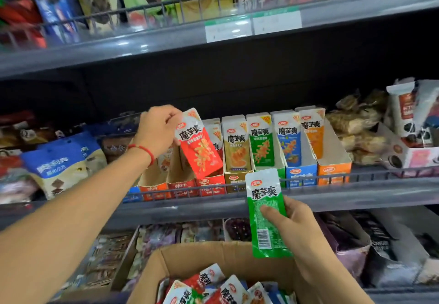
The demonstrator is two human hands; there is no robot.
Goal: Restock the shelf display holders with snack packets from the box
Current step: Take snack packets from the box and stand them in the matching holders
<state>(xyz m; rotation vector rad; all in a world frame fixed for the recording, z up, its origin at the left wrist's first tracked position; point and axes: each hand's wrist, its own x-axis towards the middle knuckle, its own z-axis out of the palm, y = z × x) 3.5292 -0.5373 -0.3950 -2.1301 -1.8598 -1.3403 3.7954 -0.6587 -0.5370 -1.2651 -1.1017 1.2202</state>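
While the left hand (161, 126) pinches a red packet (199, 142) tilted over the red holder (210, 183), the right hand (293, 227) grips a green packet (265, 211) below the shelf rail (370, 177) — above the box (228, 259). Risk: the tilted packet may catch the holder's front lip and buckle, or slide into the near-empty holder left of it — little room between holders.

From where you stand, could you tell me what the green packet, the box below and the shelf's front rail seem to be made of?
Green packet: glossy plastic film, judging by its sheen and crimped ends. Box: matte brown corrugated cardboard, by its raw flap edges. Front rail: thin wire bars, probably coated metal.
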